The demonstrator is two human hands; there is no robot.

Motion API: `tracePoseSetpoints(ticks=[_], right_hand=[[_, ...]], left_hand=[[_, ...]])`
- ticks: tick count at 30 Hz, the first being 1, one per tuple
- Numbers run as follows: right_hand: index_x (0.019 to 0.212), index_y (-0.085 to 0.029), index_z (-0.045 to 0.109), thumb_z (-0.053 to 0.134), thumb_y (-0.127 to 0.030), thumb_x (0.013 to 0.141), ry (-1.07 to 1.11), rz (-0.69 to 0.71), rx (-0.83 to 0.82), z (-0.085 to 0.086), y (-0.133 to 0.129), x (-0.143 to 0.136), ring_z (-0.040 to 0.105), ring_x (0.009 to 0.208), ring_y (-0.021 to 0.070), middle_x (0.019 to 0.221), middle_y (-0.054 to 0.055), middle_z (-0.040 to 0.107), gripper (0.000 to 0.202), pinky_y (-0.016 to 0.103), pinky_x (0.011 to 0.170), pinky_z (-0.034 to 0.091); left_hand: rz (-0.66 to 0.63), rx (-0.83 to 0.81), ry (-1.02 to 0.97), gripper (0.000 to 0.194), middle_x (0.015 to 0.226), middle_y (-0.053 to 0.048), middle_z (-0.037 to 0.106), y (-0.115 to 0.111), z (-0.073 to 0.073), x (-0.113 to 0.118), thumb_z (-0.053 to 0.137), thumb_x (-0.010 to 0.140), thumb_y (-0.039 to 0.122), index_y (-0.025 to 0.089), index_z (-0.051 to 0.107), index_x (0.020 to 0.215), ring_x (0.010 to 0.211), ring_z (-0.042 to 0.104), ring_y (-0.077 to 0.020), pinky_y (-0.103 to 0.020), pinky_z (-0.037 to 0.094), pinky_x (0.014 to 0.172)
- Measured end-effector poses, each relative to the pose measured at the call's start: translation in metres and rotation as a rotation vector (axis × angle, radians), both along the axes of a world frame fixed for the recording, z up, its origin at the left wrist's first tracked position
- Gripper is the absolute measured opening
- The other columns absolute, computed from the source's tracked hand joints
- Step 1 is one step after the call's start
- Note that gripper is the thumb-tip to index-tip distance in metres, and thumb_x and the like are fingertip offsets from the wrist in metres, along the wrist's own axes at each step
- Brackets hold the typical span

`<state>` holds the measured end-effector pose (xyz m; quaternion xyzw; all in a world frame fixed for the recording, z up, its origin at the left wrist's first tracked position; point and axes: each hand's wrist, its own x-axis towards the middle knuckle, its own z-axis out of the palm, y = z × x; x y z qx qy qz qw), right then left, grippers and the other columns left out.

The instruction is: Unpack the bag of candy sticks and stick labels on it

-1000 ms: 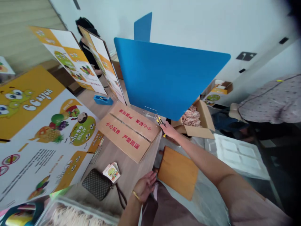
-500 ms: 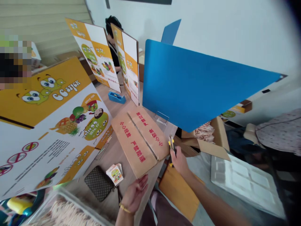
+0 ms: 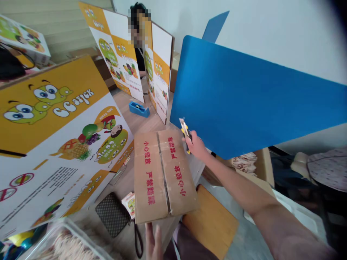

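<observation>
A brown cardboard box (image 3: 166, 177) with red printed characters lies on the table, a gap running between its top flaps. My right hand (image 3: 196, 144) is closed round a yellow and black utility knife (image 3: 185, 134), held over the box's far right corner with the blade pointing up and away. Below the box's near edge is my left hand (image 3: 154, 240), fingers apart and pointing at the box, nothing seen in it. Its fingertips are close to or under the edge; contact cannot be made out.
Printed boards (image 3: 65, 144) stand at left, a large blue panel (image 3: 244, 104) at right. A checkered pouch (image 3: 112, 213), small cards (image 3: 129, 204), a blue tape dispenser (image 3: 139, 108) and a clear bin (image 3: 81, 234) surround the box. A person (image 3: 139, 59) is behind the boards.
The box has turned and come nearer, partly covering the cards. My right hand has moved the knife from the box's right side to its far corner. My left hand has moved lower.
</observation>
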<state>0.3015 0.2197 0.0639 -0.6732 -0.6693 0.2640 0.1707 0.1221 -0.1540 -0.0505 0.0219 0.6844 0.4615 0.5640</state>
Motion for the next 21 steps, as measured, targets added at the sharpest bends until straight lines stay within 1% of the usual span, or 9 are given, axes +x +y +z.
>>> tracePoseSetpoints(ticks=[2,5,8,10,12,15,17,19,21], right_hand=[[0.107,-0.022,0.047,0.039,-0.041,0.098,-0.014,0.053,-0.054,-0.007,0.06,-0.031,0.063,0.088,0.0234,0.101,0.01,0.071,0.023,0.03,0.073,0.043],[0.104,-0.021,0.048,0.042,-0.036,0.098,-0.024,0.089,-0.087,-0.026,0.103,-0.059,0.062,0.086,0.0228,0.1,0.01,0.072,0.018,0.029,0.073,0.042],[0.104,-0.021,0.048,0.044,-0.035,0.098,0.015,0.123,-0.062,-0.044,0.108,-0.06,0.063,0.088,0.022,0.103,0.01,0.073,0.016,0.029,0.075,0.043],[0.104,-0.022,0.047,0.044,-0.035,0.098,0.081,0.137,-0.038,-0.053,0.105,-0.055,0.065,0.093,0.0221,0.107,0.01,0.074,0.015,0.029,0.077,0.044],[0.101,-0.022,0.046,0.043,-0.035,0.099,0.145,0.141,-0.03,-0.059,0.106,-0.05,0.065,0.099,0.0223,0.11,0.01,0.075,0.013,0.029,0.08,0.044],[0.094,-0.023,0.045,0.043,-0.034,0.099,0.159,0.112,-0.048,-0.063,0.11,-0.049,0.065,0.098,0.0218,0.11,0.009,0.075,0.013,0.029,0.081,0.043],[0.092,-0.023,0.044,0.043,-0.033,0.099,0.134,0.092,-0.055,-0.064,0.112,-0.05,0.064,0.096,0.0213,0.11,0.009,0.074,0.013,0.029,0.079,0.042],[0.092,-0.023,0.044,0.044,-0.034,0.098,0.111,0.095,-0.048,-0.063,0.112,-0.05,0.063,0.094,0.0211,0.108,0.008,0.074,0.013,0.029,0.077,0.041],[0.093,-0.023,0.044,0.044,-0.035,0.098,0.094,0.106,-0.042,-0.064,0.109,-0.047,0.062,0.09,0.0203,0.106,0.008,0.073,0.013,0.028,0.075,0.039]], left_hand=[[0.058,-0.002,0.069,0.101,0.174,0.003,0.011,0.001,-0.011,0.015,0.081,0.065,0.056,0.04,0.036,0.153,0.159,0.007,-0.0314,-0.04,0.035,0.125],[0.16,-0.013,0.063,0.126,0.175,-0.003,0.002,0.006,-0.031,0.026,0.08,0.06,0.064,0.039,0.009,0.16,0.158,0.015,-0.0346,-0.043,0.036,0.124],[0.214,-0.045,0.014,0.134,0.175,-0.004,0.003,0.008,-0.043,0.027,0.083,0.054,0.07,0.041,0.006,0.16,0.158,0.013,-0.0346,-0.042,0.037,0.123],[0.208,-0.042,-0.036,0.132,0.175,-0.005,0.005,0.008,-0.043,0.027,0.086,0.056,0.065,0.04,0.01,0.16,0.159,0.012,-0.033,-0.039,0.037,0.122],[0.143,-0.004,-0.098,0.125,0.173,-0.005,0.016,0.01,-0.037,0.028,0.087,0.063,0.057,0.04,0.012,0.161,0.158,0.014,-0.0303,-0.034,0.039,0.121],[0.098,0.039,-0.128,0.119,0.17,-0.004,0.027,0.015,-0.029,0.034,0.081,0.075,0.05,0.041,0.002,0.163,0.156,0.023,-0.0272,-0.031,0.041,0.12],[0.131,0.066,-0.076,0.119,0.171,-0.002,0.026,0.018,-0.028,0.034,0.078,0.078,0.049,0.042,-0.005,0.163,0.156,0.026,-0.0268,-0.032,0.041,0.12],[0.139,0.065,-0.053,0.12,0.171,-0.002,0.024,0.018,-0.032,0.029,0.081,0.077,0.045,0.04,-0.002,0.163,0.156,0.024,-0.0268,-0.032,0.04,0.121],[0.056,0.007,-0.188,0.124,0.172,0.0,0.02,0.017,-0.036,0.015,0.085,0.073,0.039,0.04,0.0,0.163,0.158,0.018,-0.0241,-0.028,0.036,0.123]])
